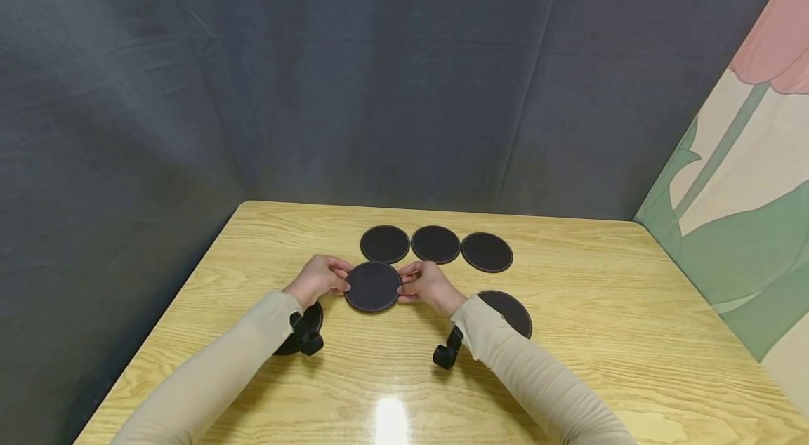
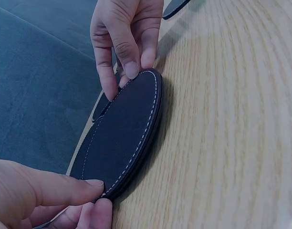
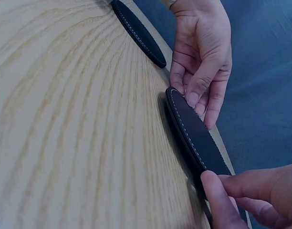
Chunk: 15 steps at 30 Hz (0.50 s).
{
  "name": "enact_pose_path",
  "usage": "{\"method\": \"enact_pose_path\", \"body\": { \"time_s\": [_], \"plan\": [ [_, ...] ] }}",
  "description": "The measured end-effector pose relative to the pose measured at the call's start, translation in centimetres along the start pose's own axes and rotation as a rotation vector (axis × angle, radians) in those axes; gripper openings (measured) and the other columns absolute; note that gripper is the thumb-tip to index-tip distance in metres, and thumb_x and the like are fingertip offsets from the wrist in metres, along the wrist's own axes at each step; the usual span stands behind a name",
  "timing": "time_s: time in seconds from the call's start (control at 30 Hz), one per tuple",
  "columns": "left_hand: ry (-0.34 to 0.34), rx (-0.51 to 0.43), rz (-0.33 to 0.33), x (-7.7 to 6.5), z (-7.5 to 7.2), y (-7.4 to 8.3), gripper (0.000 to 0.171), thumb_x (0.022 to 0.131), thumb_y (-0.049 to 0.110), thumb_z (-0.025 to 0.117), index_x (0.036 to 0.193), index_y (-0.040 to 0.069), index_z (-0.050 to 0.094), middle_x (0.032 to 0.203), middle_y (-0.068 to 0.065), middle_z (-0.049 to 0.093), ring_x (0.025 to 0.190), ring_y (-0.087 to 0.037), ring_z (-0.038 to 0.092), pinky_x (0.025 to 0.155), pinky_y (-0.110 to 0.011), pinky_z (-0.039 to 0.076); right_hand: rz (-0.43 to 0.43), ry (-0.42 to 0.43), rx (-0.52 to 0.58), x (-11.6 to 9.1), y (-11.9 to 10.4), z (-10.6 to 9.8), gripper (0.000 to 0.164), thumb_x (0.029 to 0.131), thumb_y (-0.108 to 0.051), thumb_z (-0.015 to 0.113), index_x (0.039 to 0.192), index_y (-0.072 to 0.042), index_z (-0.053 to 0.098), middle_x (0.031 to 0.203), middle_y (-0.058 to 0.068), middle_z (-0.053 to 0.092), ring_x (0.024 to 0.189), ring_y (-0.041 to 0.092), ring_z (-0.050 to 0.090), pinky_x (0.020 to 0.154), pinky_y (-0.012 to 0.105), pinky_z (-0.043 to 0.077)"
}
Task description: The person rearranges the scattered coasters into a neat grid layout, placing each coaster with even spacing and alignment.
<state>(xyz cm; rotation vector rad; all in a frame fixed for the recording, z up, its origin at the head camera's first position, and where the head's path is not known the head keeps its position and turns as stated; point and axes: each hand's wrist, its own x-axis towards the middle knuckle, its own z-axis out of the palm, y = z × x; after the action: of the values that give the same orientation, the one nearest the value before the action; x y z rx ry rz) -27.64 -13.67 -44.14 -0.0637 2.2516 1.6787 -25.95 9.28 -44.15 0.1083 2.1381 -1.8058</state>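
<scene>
A round black coaster (image 1: 373,287) with light stitching round its rim lies between both hands over the wooden table. My left hand (image 1: 322,276) pinches its left edge, thumb on top and fingers curled at the rim. From the opposite side my right hand (image 1: 430,283) pinches the right edge between thumb and fingers. In the left wrist view the coaster (image 2: 122,129) shows a thick, layered-looking edge close over the wood. The right wrist view shows the coaster (image 3: 196,126) side-on, with fingertips of both hands at its rim.
Three similar coasters stand in a row behind, a left one (image 1: 385,243), a middle one (image 1: 436,243) and a right one (image 1: 487,252). Another coaster (image 1: 510,311) is partly under my right forearm, and a black round piece (image 1: 314,317) under my left wrist. A dark curtain (image 1: 404,80) borders the table's back.
</scene>
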Motion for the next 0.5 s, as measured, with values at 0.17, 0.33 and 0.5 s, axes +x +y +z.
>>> {"method": "enact_pose_path", "body": {
  "time_s": [0.17, 0.33, 0.5],
  "plan": [
    [0.001, 0.012, -0.006, 0.08, 0.09, 0.17, 0.044, 0.077, -0.019, 0.064, 0.120, -0.009, 0.061, 0.086, -0.008, 0.054, 0.067, -0.013, 0.058, 0.062, -0.025, 0.055, -0.005, -0.001, -0.008, -0.04, 0.07, 0.03, 0.034, 0.083, 0.020, 0.059, 0.116, 0.011, 0.057, 0.089, 0.010, 0.051, 0.072, 0.017, 0.061, 0.071, 0.031, 0.060],
    [0.000, 0.032, -0.007, 0.03, 0.08, 0.40, 0.044, 0.077, -0.018, 0.066, 0.119, -0.010, 0.061, 0.087, -0.009, 0.055, 0.066, -0.013, 0.055, 0.062, -0.024, 0.055, 0.008, -0.002, -0.017, -0.01, 0.02, 0.09, 0.034, 0.083, 0.020, 0.059, 0.117, 0.012, 0.056, 0.087, 0.009, 0.050, 0.071, 0.016, 0.061, 0.071, 0.031, 0.060],
    [0.000, 0.048, -0.018, 0.06, 0.08, 0.48, 0.044, 0.077, -0.018, 0.066, 0.119, -0.009, 0.061, 0.089, -0.009, 0.054, 0.067, -0.013, 0.055, 0.062, -0.024, 0.055, -0.001, -0.012, -0.025, -0.01, -0.04, 0.04, 0.035, 0.084, 0.020, 0.060, 0.118, 0.013, 0.055, 0.085, 0.009, 0.051, 0.072, 0.017, 0.061, 0.072, 0.031, 0.060]
  ]
}}
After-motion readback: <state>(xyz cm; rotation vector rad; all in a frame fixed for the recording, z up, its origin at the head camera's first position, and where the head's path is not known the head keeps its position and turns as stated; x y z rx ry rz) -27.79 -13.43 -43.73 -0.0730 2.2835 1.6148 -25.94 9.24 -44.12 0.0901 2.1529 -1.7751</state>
